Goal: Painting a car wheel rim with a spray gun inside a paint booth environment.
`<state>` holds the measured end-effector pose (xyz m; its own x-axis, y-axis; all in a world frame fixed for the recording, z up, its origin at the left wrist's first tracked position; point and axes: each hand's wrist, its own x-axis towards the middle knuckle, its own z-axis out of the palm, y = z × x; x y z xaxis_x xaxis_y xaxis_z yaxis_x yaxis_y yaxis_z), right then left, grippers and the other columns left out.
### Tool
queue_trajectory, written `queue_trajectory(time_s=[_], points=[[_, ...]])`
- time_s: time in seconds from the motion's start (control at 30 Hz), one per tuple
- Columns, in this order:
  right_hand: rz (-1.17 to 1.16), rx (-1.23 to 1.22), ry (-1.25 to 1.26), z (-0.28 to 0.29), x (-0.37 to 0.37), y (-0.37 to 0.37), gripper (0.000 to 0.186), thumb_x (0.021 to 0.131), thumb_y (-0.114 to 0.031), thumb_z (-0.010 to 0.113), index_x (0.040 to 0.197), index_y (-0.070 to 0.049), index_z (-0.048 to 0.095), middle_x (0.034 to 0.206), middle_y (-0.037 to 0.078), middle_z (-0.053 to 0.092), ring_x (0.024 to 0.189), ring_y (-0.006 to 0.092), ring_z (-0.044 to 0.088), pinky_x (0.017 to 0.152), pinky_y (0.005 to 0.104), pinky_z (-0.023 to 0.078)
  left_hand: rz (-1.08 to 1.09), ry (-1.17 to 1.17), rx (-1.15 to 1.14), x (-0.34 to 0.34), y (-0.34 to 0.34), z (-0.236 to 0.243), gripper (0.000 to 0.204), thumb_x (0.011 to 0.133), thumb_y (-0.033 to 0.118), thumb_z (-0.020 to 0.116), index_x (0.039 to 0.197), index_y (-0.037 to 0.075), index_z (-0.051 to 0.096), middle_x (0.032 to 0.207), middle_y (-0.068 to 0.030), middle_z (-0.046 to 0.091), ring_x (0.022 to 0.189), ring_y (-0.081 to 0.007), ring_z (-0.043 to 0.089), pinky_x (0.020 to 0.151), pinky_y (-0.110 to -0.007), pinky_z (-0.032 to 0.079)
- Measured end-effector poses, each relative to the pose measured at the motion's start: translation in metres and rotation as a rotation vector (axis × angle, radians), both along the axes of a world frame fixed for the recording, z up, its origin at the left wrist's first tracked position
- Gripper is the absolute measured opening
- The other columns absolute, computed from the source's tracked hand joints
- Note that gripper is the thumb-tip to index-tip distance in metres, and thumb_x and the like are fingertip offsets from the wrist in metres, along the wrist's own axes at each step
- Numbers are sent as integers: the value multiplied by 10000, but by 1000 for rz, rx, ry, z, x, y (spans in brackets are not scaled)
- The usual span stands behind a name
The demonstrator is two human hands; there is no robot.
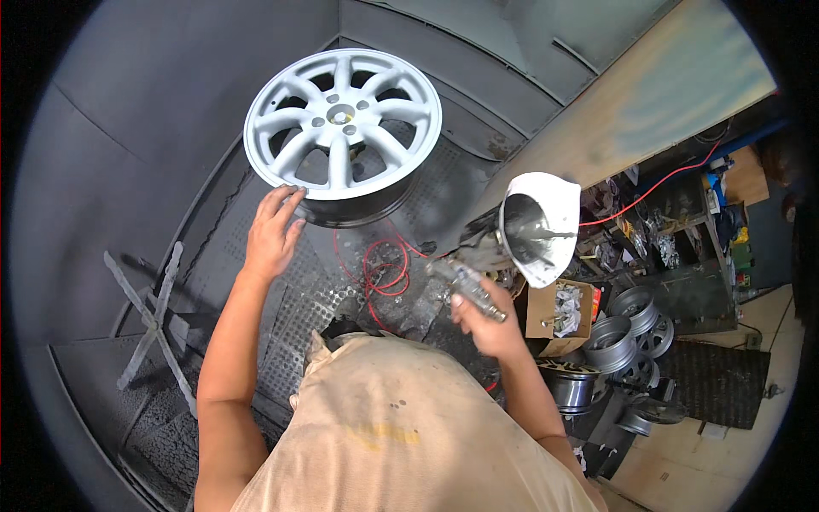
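A white-painted multi-spoke wheel rim (392, 141) is raised above the floor in front of me, its dark barrel showing below the face. My left hand (275, 229) reaches to the near left edge of the rim with fingers stretched out; the fingertips are at the edge, and whether they press on it I cannot tell. My right hand (490, 317) is closed around a silver spray gun (472, 288), slightly smeared by motion. Just beyond the gun is an open, dark-insided container with a white flared edge (559, 226); I cannot tell whether it touches the gun.
A red hose (384, 266) lies coiled on the grimy floor. At left stands a grey cross-shaped stand (152, 322). Grey booth walls (153, 111) enclose the left and back. To the right are a cardboard box (546, 322), stacked wheel rims (610, 343) and a cluttered shelf (695, 226).
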<state>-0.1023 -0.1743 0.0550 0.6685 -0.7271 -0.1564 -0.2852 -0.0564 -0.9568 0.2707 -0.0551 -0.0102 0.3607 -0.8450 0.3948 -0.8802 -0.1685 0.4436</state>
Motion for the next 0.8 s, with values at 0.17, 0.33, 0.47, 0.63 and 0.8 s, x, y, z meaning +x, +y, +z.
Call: queue_trajectory(time_s=[0.17, 0.33, 0.47, 0.63, 0.8], points=[[51, -43, 53, 2, 6, 7, 463, 967, -188, 674, 1415, -95, 600, 966, 21, 667, 906, 122, 612, 858, 299, 500, 3, -1, -8, 4, 2, 0, 497, 891, 159, 671, 1382, 117, 607, 1385, -126, 561, 1310, -367, 511, 1087, -458, 444], [-197, -83, 53, -3, -12, -25, 458, 967, -162, 675, 1400, -36, 594, 1123, 74, 673, 961, 124, 597, 869, 285, 490, -10, 20, -19, 12, 6, 0, 471, 901, 168, 660, 1368, 127, 614, 1396, -118, 558, 1319, -365, 507, 1091, -459, 444], [-313, -138, -8, 2, -11, -32, 379, 970, -108, 684, 1335, -26, 623, 887, 4, 663, 738, 76, 589, 643, 248, 488, 3, 6, -30, 22, 7, -5, 464, 890, 142, 663, 1351, 131, 624, 1393, -112, 561, 1321, -363, 508, 1092, -455, 445], [-69, 39, 50, 14, 0, -5, 455, 974, -173, 661, 1390, -11, 577, 745, 12, 637, 603, 65, 558, 531, 221, 444, -17, 28, -44, 44, 7, -2, 428, 862, 71, 659, 1287, 112, 647, 1367, -110, 579, 1306, -349, 527, 1090, -440, 448], [181, 162, -36, 28, 15, 19, 495, 972, -205, 662, 1438, -64, 572, 811, -31, 603, 709, 63, 548, 641, 226, 455, -63, -31, -49, 94, 10, 2, 274, 911, 119, 609, 1171, 53, 663, 1307, -139, 605, 1264, -351, 552, 1080, -444, 442]])
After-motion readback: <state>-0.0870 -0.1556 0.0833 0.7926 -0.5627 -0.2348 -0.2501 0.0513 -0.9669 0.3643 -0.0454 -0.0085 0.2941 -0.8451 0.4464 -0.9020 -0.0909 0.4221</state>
